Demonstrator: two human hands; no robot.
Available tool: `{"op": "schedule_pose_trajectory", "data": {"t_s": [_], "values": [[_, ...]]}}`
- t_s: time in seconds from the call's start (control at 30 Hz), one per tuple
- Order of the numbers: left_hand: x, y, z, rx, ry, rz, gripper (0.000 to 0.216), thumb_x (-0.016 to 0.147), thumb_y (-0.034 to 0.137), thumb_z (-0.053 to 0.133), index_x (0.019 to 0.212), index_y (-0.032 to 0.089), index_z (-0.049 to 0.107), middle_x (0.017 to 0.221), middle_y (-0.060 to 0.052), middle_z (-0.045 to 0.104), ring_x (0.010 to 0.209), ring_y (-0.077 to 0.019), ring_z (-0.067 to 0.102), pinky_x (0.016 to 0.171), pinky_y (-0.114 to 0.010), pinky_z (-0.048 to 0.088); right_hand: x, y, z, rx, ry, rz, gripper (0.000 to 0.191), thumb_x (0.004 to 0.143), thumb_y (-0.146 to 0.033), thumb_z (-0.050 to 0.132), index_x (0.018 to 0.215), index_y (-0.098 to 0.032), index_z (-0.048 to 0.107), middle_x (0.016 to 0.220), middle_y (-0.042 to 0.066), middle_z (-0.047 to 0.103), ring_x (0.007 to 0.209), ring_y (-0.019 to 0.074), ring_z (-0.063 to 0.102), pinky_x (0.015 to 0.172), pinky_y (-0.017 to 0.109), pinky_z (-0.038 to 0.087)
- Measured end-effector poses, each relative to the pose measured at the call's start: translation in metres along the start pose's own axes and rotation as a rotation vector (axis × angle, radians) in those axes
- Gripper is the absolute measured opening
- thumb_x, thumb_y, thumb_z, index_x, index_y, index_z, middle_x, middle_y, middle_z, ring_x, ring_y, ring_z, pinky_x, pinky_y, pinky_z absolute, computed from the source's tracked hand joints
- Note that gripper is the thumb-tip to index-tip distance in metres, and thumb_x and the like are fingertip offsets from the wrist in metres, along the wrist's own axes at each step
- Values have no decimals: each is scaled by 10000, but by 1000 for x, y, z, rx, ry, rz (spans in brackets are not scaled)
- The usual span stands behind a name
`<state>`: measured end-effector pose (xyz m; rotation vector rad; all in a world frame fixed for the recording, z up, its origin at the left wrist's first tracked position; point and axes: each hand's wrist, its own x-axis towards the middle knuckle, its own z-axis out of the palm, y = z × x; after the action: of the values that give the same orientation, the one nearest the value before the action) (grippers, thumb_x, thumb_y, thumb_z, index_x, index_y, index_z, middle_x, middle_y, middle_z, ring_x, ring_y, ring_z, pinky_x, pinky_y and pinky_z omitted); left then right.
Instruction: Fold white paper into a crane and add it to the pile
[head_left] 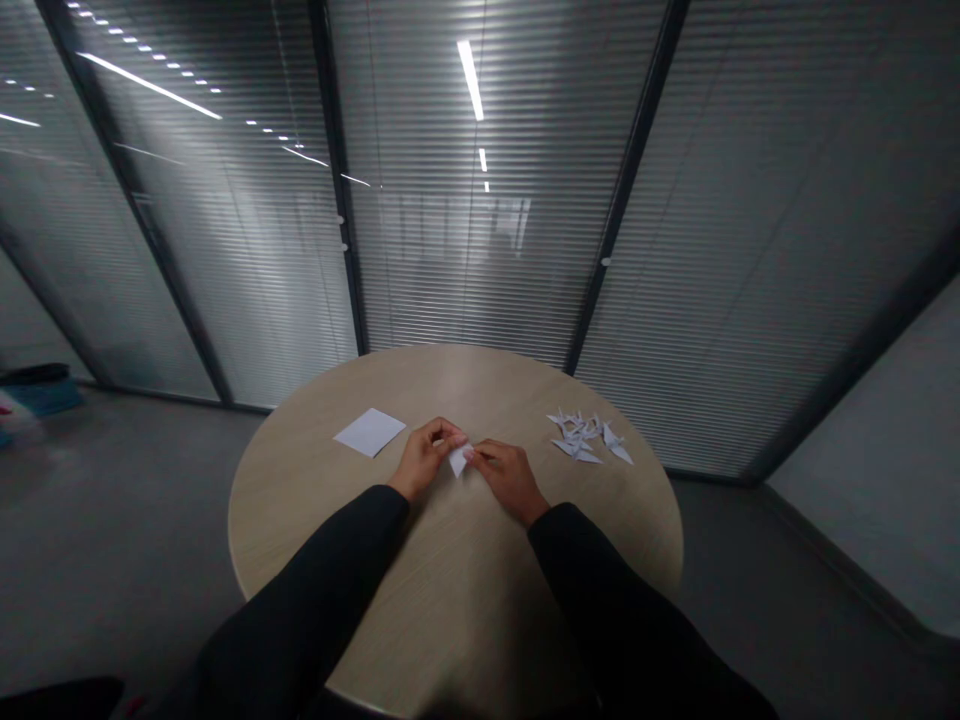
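Note:
Between my hands, over the middle of the table, is a small piece of folded white paper with a point facing me. My left hand pinches its upper left part between thumb and fingers. On the other side, my right hand is closed on the right edge, thumb and fingertips together. The fingers cover part of the paper, so its full shape is hidden. To the left lies a flat stack of square white paper. Several folded white paper cranes lie in a heap on the right.
The round wooden table has its far edge close to a glass partition with blinds. A blue bin with a black rim stands on the floor at far left. A white wall is on the right.

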<state>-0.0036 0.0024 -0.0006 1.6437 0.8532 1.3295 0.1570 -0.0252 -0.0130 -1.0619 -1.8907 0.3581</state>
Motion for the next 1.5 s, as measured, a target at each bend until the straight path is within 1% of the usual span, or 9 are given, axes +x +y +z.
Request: {"op": "schedule_pose_trajectory", "data": {"t_s": [0.27, 0.53, 0.7, 0.8, 0.9, 1.17, 1.37, 1.43, 1.5], "values": [[-2, -10, 2, 126, 59, 89, 176, 787, 339, 587, 736, 173, 563, 691, -7, 573, 667, -139, 509, 642, -261, 391, 2, 4, 6, 148, -62, 145, 321, 880, -385, 483, 740, -165, 670, 702, 15, 666, 672, 141, 590, 640, 238, 411], [-2, -8, 6, 47, 149, 11, 212, 736, 376, 633, 732, 170, 582, 675, -4, 578, 658, -137, 518, 621, -251, 390, 2, 11, 11, 272, -162, 223, 343, 840, -395, 523, 661, -145, 676, 625, 26, 667, 608, 140, 597, 613, 243, 436], [-3, -4, 10, -199, 17, -139, 427, 625, 454, 736, 907, 147, 640, 758, -27, 641, 705, -156, 573, 662, -271, 415, 4, 17, 12, 393, -109, 253, 322, 803, -428, 554, 672, -160, 675, 651, 31, 687, 614, 152, 625, 624, 266, 486], [-6, -2, 12, -256, -85, -188, 411, 630, 492, 733, 773, 114, 657, 646, -17, 615, 588, -128, 526, 588, -254, 389, 4, 18, 15, 507, -91, 335, 318, 758, -456, 596, 705, -155, 684, 683, 37, 694, 617, 156, 639, 639, 288, 514], [-9, 1, 15, -299, -75, -179, 422, 657, 513, 715, 716, 99, 664, 593, -13, 595, 528, -102, 482, 538, -236, 362, 3, 16, 17, 561, -107, 386, 338, 741, -470, 617, 734, -142, 697, 725, 49, 699, 638, 150, 644, 635, 282, 518], [-12, 2, 19, -391, -47, -226, 495, 664, 514, 721, 866, 64, 688, 506, -5, 569, 399, -100, 463, 435, -237, 346, 0, 8, 16, 419, -190, 384, 317, 783, -416, 578, 689, -131, 679, 521, -4, 610, 351, 54, 395, 344, 177, 274], [-12, 0, 19, -470, -69, -235, 426, 718, 470, 693, 850, 66, 669, 534, -5, 567, 386, -81, 446, 407, -222, 341, -1, 5, 19, 313, -178, 359, 309, 832, -384, 531, 658, -155, 644, 538, -3, 626, 370, 78, 474, 360, 184, 340], [-10, -3, 16, -503, -102, -264, 377, 738, 434, 685, 843, 73, 661, 565, -15, 584, 403, -88, 472, 416, -224, 367, -2, 5, 20, 224, -165, 292, 322, 855, -375, 524, 629, -169, 625, 541, -5, 628, 438, 92, 538, 443, 195, 409], [-6, -8, 12, -523, -42, -302, 296, 731, 359, 708, 791, 74, 654, 621, -41, 620, 476, -92, 524, 468, -211, 412, -2, 5, 18, 96, -106, 212, 268, 846, -373, 569, 661, -185, 617, 586, -8, 642, 528, 110, 582, 553, 222, 458]]}}
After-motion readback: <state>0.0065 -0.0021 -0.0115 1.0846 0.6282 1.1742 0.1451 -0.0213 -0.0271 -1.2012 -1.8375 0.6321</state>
